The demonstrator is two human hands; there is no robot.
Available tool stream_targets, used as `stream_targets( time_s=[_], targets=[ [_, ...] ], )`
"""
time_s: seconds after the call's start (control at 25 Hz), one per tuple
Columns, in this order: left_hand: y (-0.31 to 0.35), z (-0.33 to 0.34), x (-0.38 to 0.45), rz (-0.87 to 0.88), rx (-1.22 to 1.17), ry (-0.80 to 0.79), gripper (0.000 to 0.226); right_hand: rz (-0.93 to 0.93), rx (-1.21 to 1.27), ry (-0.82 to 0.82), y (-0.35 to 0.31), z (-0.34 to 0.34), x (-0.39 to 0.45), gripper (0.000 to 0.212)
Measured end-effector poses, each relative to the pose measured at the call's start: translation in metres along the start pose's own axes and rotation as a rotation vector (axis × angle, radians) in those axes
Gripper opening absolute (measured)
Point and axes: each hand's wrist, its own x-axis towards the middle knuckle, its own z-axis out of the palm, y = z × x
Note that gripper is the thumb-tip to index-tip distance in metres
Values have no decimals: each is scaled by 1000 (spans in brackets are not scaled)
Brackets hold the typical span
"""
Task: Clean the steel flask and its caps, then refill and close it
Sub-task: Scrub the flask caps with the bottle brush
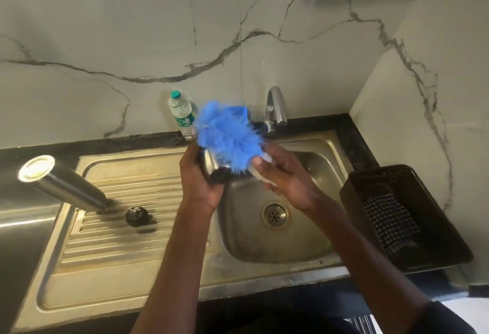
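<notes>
We start with the steel sink unit [111, 267], whose ribbed drainboard on our left serves as the parking place for whatever is waiting its turn, while the basin [299, 243] with its drain sits under the work so drips fall there. The tap [275, 107] behind shows no water running that we can make out.

On the counter to our right lies a dark perforated basket [436, 235]; we see nothing in it. The steel flask [63, 186] stands upside down on the drainboard, base toward us, which we judge is for draining (its mouth is hidden, so we cannot tell what, if anything, is inside).

Over the basin, our right hand [288, 182] grips the pale handle of the blue brush [227, 137], fingers wrapped round it, bristles pointed up and away. Our left hand [201, 182] is curled round the outer cap [214, 167], steel with a dark rim, held against the bristles so the brush can reach into it. We judge the cap-scrubbing step is in hand, with refilling and closing yet to come.

Against the wall stands a plastic water bottle [182, 115], green cap on, clear water inside, probably the refill supply. Smallest, the black inner cap [136, 216] rests on the drainboard just beside the flask.
</notes>
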Motion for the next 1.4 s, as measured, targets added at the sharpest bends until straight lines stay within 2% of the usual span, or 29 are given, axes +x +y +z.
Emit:
stream_targets(
  time_s=[0.08, 0.16, 0.24, 0.36, 0.44, 0.56, 0.72, 0.88, 0.96, 1.04, 1.12, 1.2, 1.28, 1.4],
  targets=[
    [-3, -2, 2, -52, -79, 26, 39, -15, -69, -24, 4, 2, 4, 29],
    [1, -9, 8, -85, -159, 108, 41, 65, -63, -16, 23, -1, -7, 27],
    [6, -18, 14, -77, -205, 168, 60, 133, -137, 11, 46, -9, -22, 26],
    [7, -25, 17, -91, -151, 206, 54, 146, -213, 69, 58, -12, -34, 28],
    [1, -26, 16, -110, -67, 160, 70, 68, -257, 158, 44, -6, -28, 29],
    [-9, -20, 9, -155, -3, 84, 80, -62, -398, 292, 17, 8, -5, 38],
    [-10, -12, 4, -201, -33, 11, 87, 8, -624, 188, 37, 9, -2, 35],
    [1, -21, 7, -152, -63, 31, 91, 138, -504, 133, 70, -2, -45, 29],
    [0, -25, 10, -130, -17, 60, 91, 108, -448, 193, 66, -2, -42, 35],
    [-7, -20, 7, -102, 126, 64, 96, 34, -450, 271, 50, 3, -22, 39],
    [-15, -15, 2, -103, 275, 50, 103, -27, -541, 308, 37, 9, -1, 40],
    [-16, -10, -1, -129, 253, 40, 96, -32, -632, 277, 44, 12, 6, 37],
    [-6, -8, 0, -172, 160, 2, 100, 18, -647, 224, 70, 11, -9, 28],
    [14, -12, 0, -169, 3, -41, 120, 241, -590, 177, 106, 7, -42, 26]
  ],
)
